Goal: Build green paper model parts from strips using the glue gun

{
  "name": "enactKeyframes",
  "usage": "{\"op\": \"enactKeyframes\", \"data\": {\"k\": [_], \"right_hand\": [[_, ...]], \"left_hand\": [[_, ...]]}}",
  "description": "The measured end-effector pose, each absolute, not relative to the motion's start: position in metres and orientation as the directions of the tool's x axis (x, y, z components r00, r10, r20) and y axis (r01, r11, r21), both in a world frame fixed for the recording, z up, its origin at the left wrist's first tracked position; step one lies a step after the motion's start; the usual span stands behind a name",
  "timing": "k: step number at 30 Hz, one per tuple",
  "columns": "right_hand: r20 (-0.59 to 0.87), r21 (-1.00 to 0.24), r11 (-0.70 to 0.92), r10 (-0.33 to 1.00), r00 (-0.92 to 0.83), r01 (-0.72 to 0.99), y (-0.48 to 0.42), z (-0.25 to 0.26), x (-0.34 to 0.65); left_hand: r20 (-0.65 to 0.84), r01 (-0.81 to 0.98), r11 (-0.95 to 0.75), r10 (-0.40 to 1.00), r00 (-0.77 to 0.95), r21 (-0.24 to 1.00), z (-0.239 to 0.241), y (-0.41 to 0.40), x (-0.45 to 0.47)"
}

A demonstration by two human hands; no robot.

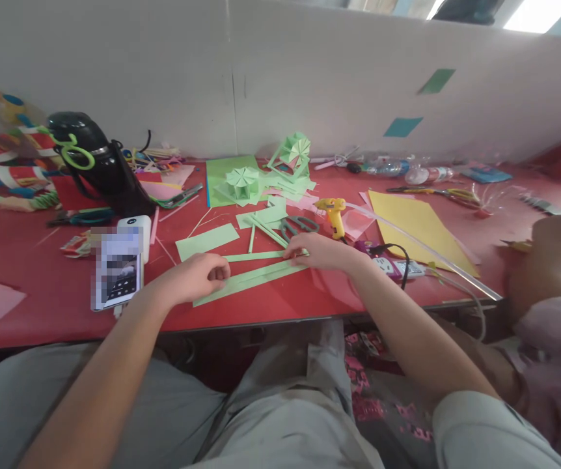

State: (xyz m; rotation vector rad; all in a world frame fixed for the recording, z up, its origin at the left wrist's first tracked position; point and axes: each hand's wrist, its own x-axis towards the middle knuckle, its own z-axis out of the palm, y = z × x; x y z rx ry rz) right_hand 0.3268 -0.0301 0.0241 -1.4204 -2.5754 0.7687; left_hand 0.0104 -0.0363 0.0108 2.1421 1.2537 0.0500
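Note:
A long light-green paper strip (256, 279) with a lengthwise crease lies slantwise near the table's front edge. My left hand (205, 277) is at its left end, fingers curled and closed on the paper's upper edge. At the other end, my right hand (322, 253) pinches the strip with bent fingers; its fingertips are partly hidden. Just behind runs a narrower green strip (254, 256), its right end under my right hand. Thin rolled green paper sticks (267, 229) lie beyond it, beside grey-handled scissors (300, 226) and a green paper rectangle (207, 241).
A yellow glue gun (333, 215) and power strip (383, 264) stand right of my right hand. Folded green paper shapes (243, 182) sit behind. A phone (122, 267) and black bottle (99, 166) are left. Another person's arm (548, 267) rests at the right.

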Motion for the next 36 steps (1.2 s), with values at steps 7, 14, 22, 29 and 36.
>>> {"op": "enactKeyframes", "data": {"k": [7,14,22,29,36], "right_hand": [[-0.211,-0.46,0.457,0.777,-0.593,0.761,-0.026,0.025,0.322],[-0.199,-0.318,0.489,0.803,-0.562,0.812,-0.036,0.032,0.318],[-0.09,0.003,0.555,0.828,-0.553,0.832,-0.07,0.028,0.313],[-0.155,0.12,0.524,0.849,-0.505,0.843,-0.084,0.029,0.307],[-0.195,0.081,0.5,0.856,-0.478,0.862,-0.09,0.026,0.305]], "left_hand": [[-0.277,0.811,-0.356,0.811,0.515,0.464,0.018,-0.038,0.013],[-0.221,0.838,-0.454,0.821,0.526,0.303,0.03,-0.048,0.022],[-0.098,0.809,-0.566,0.806,0.583,0.156,0.027,-0.073,0.027],[-0.086,0.785,-0.617,0.786,0.612,-0.056,0.021,-0.088,0.027],[-0.103,0.811,-0.576,0.817,0.567,-0.1,0.015,-0.108,0.029]]}}
